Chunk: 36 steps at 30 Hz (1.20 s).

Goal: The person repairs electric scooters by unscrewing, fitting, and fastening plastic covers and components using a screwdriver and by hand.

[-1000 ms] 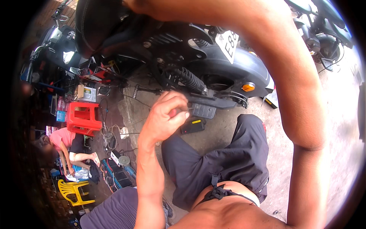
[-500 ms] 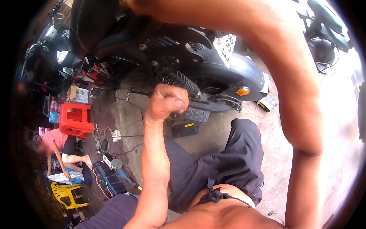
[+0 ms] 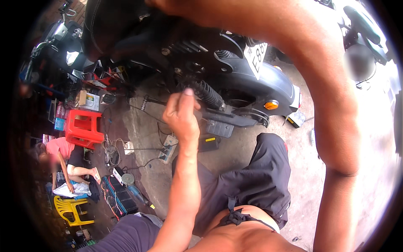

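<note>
My left hand [image 3: 182,115] is raised in front of a dark two-wheeler [image 3: 235,63], just short of its coil shock absorber [image 3: 208,94]. Its fingers are curled with the thumb up; whatever lies inside them is hidden. My right arm arcs over the grey rear fender [image 3: 266,82], and its hand [image 3: 161,5] is at the top edge beside the dark seat [image 3: 100,29]. The fingers of that hand are out of sight. A footrest-like black plate [image 3: 220,128] hangs low on the vehicle, near an orange reflector [image 3: 271,104].
A black charger box [image 3: 208,143] and a power strip [image 3: 168,149] with cables lie on the ground. At left stand a red stool [image 3: 85,128], a yellow chair [image 3: 73,210] and a toolbox [image 3: 119,195]. Another person [image 3: 63,151] bends over there. More two-wheelers stand behind.
My left hand has shifted slightly right and turned, its thumb now pointing up. The power strip has come into view beside it. My right arm stays nearly in place.
</note>
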Each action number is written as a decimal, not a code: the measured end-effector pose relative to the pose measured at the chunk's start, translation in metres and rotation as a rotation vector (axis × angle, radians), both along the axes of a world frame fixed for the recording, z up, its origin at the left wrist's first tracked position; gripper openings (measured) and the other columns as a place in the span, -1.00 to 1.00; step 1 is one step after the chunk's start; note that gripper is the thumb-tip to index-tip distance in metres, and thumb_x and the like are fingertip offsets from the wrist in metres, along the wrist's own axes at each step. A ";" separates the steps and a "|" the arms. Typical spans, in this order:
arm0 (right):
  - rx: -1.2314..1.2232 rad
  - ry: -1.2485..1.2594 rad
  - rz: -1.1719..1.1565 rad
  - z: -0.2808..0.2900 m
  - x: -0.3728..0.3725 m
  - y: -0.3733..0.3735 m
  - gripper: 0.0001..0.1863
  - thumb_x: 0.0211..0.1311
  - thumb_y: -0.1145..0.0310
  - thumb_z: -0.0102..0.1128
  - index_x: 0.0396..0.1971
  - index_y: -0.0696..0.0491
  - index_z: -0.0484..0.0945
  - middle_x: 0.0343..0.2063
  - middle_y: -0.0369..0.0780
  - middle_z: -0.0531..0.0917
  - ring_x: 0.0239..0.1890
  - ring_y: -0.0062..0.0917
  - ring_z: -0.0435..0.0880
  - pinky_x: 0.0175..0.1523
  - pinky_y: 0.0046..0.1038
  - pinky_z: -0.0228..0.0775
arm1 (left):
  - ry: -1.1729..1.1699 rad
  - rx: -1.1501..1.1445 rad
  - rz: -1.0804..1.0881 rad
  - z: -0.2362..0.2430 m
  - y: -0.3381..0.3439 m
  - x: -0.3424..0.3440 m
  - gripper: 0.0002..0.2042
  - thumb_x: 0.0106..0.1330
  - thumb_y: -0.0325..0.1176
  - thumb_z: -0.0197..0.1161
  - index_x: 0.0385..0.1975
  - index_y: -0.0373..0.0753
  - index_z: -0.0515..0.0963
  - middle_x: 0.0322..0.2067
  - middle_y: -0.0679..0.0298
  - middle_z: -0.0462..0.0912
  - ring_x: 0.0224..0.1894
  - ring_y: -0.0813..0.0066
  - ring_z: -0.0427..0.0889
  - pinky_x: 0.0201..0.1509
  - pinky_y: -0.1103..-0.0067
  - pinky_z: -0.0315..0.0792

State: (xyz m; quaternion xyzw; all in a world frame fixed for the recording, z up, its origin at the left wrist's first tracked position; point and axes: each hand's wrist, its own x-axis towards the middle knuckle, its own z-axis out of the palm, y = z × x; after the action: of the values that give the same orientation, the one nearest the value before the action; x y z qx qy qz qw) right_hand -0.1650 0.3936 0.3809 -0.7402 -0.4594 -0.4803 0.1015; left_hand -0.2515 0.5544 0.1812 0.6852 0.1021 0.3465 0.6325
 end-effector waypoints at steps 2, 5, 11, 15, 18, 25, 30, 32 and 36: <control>-0.063 0.057 0.043 0.004 -0.001 0.011 -0.82 -0.10 0.35 0.12 -0.75 0.08 0.61 -0.68 -0.08 0.60 -0.57 -0.26 0.62 -0.47 -0.29 0.41 | 0.163 -0.023 -0.833 0.011 0.045 -0.018 -0.89 0.11 -0.47 0.19 -0.60 -0.35 0.50 -0.61 0.30 0.52 -0.57 0.67 0.37 -0.48 0.66 0.22; 0.046 -0.061 -0.082 0.000 -0.003 0.010 -0.81 -0.10 0.35 0.13 -0.76 0.07 0.60 -0.69 -0.08 0.59 -0.59 -0.25 0.62 -0.48 -0.29 0.40 | 0.238 -0.069 -1.015 0.025 0.048 -0.012 -0.85 0.09 -0.44 0.23 -0.64 -0.33 0.49 -0.62 0.34 0.50 -0.56 0.68 0.36 -0.45 0.64 0.23; 0.075 -0.016 0.101 0.006 -0.004 -0.004 -0.82 -0.10 0.36 0.14 -0.78 0.05 0.60 -0.70 -0.10 0.59 -0.61 -0.27 0.61 -0.49 -0.31 0.39 | 0.055 -0.067 0.181 0.004 -0.021 -0.007 -0.86 0.15 -0.41 0.23 -0.59 -0.31 0.49 -0.60 0.31 0.52 -0.57 0.65 0.43 -0.48 0.69 0.28; 0.100 -0.044 0.041 0.007 -0.012 0.010 -0.78 -0.05 0.33 0.13 -0.78 0.04 0.59 -0.71 -0.11 0.59 -0.60 -0.28 0.62 -0.49 -0.32 0.38 | 0.296 0.114 -0.849 0.023 0.037 -0.005 -0.88 0.05 -0.46 0.22 -0.64 -0.30 0.45 -0.61 0.31 0.50 -0.55 0.68 0.37 -0.48 0.70 0.17; 0.013 0.000 -0.096 0.010 -0.002 0.010 -0.73 0.00 0.26 0.14 -0.79 0.04 0.59 -0.73 -0.12 0.58 -0.63 -0.31 0.61 -0.50 -0.33 0.36 | 0.223 0.022 -0.540 0.021 0.024 -0.001 -0.85 0.11 -0.46 0.20 -0.65 -0.32 0.46 -0.65 0.28 0.49 -0.59 0.60 0.41 -0.47 0.67 0.26; 0.035 -0.026 -0.040 0.003 0.008 0.012 -0.72 -0.02 0.25 0.14 -0.80 0.04 0.58 -0.75 -0.12 0.57 -0.64 -0.31 0.60 -0.52 -0.33 0.33 | 0.010 0.066 -0.114 0.000 -0.009 -0.033 -0.85 0.13 -0.52 0.14 -0.66 -0.37 0.43 -0.66 0.20 0.48 -0.61 0.53 0.45 -0.48 0.63 0.34; 0.109 -0.055 -0.146 -0.001 -0.006 0.013 -0.80 -0.11 0.35 0.12 -0.79 0.07 0.59 -0.72 -0.08 0.57 -0.62 -0.25 0.60 -0.50 -0.30 0.37 | -0.029 -0.005 -0.466 0.023 -0.012 -0.033 -0.88 0.13 -0.54 0.11 -0.64 -0.36 0.44 -0.66 0.24 0.47 -0.60 0.60 0.38 -0.50 0.65 0.28; 0.111 -0.038 -0.073 0.003 0.001 0.013 -0.82 -0.13 0.38 0.10 -0.78 0.09 0.59 -0.71 -0.07 0.58 -0.61 -0.23 0.60 -0.50 -0.28 0.39 | -0.042 -0.012 -0.353 0.015 -0.007 -0.031 -0.87 0.14 -0.52 0.06 -0.63 -0.37 0.41 -0.65 0.18 0.45 -0.60 0.51 0.41 -0.49 0.59 0.36; 0.131 -0.046 -0.165 -0.002 -0.006 0.017 -0.83 -0.15 0.41 0.09 -0.77 0.10 0.59 -0.70 -0.07 0.58 -0.61 -0.22 0.61 -0.49 -0.26 0.40 | -0.087 -0.070 -0.318 -0.002 -0.010 -0.026 -0.86 0.16 -0.52 0.05 -0.64 -0.35 0.40 -0.66 0.19 0.44 -0.60 0.51 0.41 -0.48 0.58 0.38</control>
State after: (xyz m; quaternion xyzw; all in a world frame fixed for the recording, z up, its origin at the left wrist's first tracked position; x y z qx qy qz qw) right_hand -0.1705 0.4104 0.3789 -0.7561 -0.3669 -0.5327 0.0993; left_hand -0.2779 0.5443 0.1790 0.6547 -0.0230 0.2676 0.7066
